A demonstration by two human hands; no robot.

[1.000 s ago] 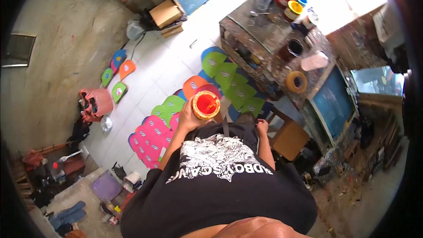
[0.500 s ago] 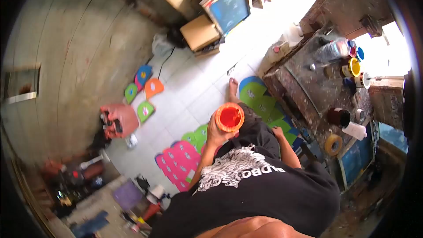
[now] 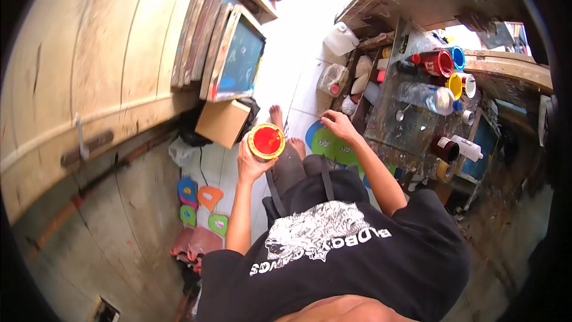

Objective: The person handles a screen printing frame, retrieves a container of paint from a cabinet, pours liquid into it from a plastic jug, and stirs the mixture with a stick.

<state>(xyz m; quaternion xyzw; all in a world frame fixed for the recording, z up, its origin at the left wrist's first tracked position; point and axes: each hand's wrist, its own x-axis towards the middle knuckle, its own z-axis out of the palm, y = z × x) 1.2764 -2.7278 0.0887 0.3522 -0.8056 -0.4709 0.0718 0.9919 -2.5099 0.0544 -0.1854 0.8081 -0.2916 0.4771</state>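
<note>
My left hand is wrapped round a round paint tub with a yellow rim and red paint inside, held out in front of my body. To the right, my right hand hangs in the air near the workbench edge, fingers slightly bent and apart, holding nothing. Beneath it on the floor lie green rounded pieces with small prints. On the bench stand a red tub, a yellow tub and a clear plastic bottle lying down.
Framed screens lean at the upper left above a cardboard box. A white jug and a clear container stand beside the paint-stained workbench. Orange, blue and green pieces lie near the left wall.
The view has turned and moved forward toward the framed screens and bench. My right hand has lifted from beside my leg and reached forward. The red paint tub stays in my left hand.
</note>
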